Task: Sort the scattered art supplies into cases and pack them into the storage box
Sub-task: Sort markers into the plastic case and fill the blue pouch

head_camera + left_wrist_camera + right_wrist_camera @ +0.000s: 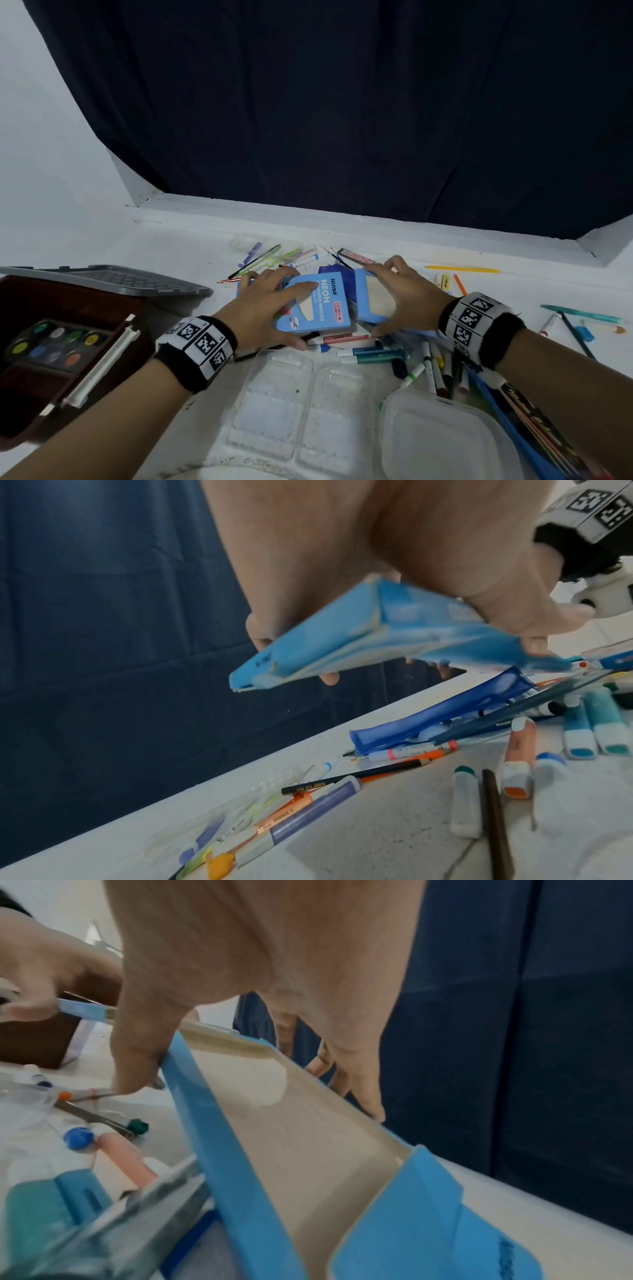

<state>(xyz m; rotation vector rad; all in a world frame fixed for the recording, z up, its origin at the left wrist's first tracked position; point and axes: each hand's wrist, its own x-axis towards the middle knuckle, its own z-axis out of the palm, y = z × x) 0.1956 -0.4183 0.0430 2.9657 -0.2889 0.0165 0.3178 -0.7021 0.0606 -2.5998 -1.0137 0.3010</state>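
1. Holding two light-blue card pieces above the heap of supplies, the person appears to be at the step of getting a pencil case ready to fill. The left hand (270, 301) grips the printed pencil box (317, 303), fingers over its far edge and thumb at its near edge. The right hand (399, 294) grips the open blue tray (371, 301) the same way, thumb on the near rim and fingers curled over the far rim.

2. The tray shows a bare cream inside in the right wrist view, so it looks empty. Whether it is the box's own drawer I cannot tell.

3. The two pieces sit just beside each other, in the middle of the white table (171, 236).

4. Loose pens, pencils and markers lie scattered under and around them: capped markers (368, 354) near the hands, a yellow pencil (462, 269) far right.

5. The dark storage box (20, 294) stands at the left with a paint palette (51, 342) already inside. A grey lid (113, 279) lies behind it. A clear plastic case (294, 404) lies open at the near edge.

6. The next move probably calls for setting the tray down flat, freeing one hand, and picking coloured pencils out of the heap without mixing in markers.
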